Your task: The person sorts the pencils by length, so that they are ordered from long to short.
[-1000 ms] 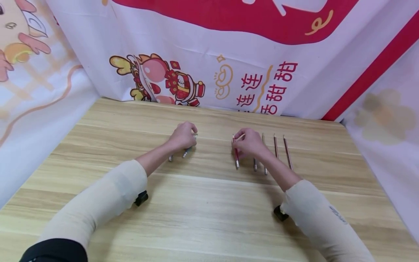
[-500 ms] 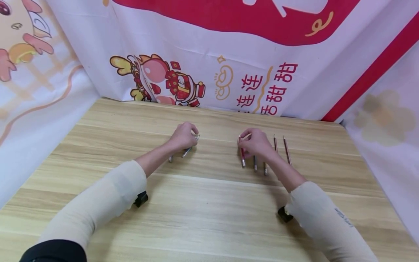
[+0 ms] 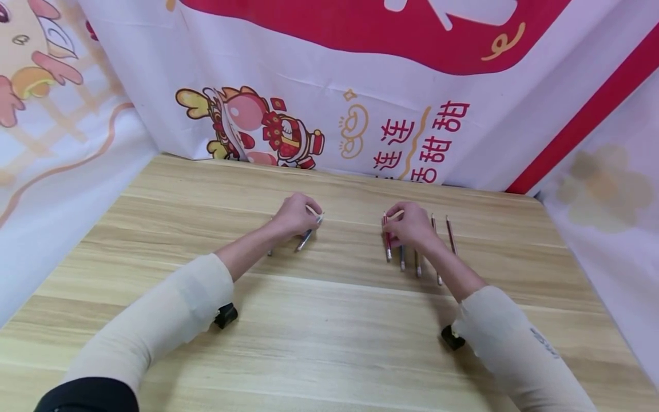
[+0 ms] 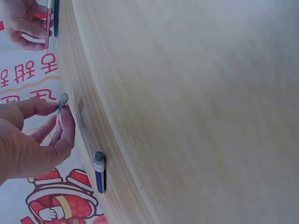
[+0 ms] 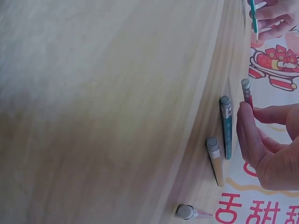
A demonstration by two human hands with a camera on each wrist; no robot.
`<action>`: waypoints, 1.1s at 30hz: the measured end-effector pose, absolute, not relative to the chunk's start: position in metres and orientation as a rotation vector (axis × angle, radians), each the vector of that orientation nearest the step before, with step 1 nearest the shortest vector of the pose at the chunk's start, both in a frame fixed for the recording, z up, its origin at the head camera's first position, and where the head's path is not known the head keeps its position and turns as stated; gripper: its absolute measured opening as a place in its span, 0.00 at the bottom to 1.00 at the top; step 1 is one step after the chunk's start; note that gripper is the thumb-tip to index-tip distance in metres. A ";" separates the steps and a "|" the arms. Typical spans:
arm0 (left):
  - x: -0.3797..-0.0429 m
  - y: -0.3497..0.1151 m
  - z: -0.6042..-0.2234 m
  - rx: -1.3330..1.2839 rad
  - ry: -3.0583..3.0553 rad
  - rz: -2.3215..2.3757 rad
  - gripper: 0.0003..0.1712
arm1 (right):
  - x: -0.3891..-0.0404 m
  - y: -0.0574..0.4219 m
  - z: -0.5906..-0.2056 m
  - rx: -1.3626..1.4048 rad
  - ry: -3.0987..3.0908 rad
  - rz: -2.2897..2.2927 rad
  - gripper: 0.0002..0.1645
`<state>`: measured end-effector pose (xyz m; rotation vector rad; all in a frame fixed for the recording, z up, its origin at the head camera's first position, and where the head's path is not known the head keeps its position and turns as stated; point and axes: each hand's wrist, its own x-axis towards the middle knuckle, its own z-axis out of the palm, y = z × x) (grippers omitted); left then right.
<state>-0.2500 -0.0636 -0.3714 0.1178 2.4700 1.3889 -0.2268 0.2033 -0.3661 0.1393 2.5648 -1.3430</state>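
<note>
My left hand (image 3: 296, 217) pinches a green pencil (image 3: 305, 240) between thumb and fingers, its eraser end tilted toward me. In the left wrist view the pencil's eraser end (image 4: 63, 99) stands out above the fingertips. A dark blue pencil (image 4: 99, 173) lies on the table beside that hand. Across from it, my right hand (image 3: 411, 224) pinches a red pencil (image 3: 388, 245), and its eraser end (image 5: 246, 88) shows in the right wrist view. Beside the right hand lie a teal pencil (image 5: 226, 130) and a yellowish pencil (image 5: 216, 163), partly hidden in the head view.
Two more dark reddish pencils, one (image 3: 433, 222) partly behind the right wrist and another (image 3: 451, 234) farther right, lie on the wooden table (image 3: 329, 337). A printed cloth (image 3: 329, 74) hangs along the table's back edge, with more cloth at both sides.
My right hand has moved to the right with the red pencil, nearer the row of pencils. The left hand has shifted slightly right, carrying the green pencil.
</note>
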 end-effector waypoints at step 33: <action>-0.248 -0.032 -0.368 0.059 2.241 1.583 0.22 | -0.229 0.203 -0.372 0.069 2.688 -1.185 0.13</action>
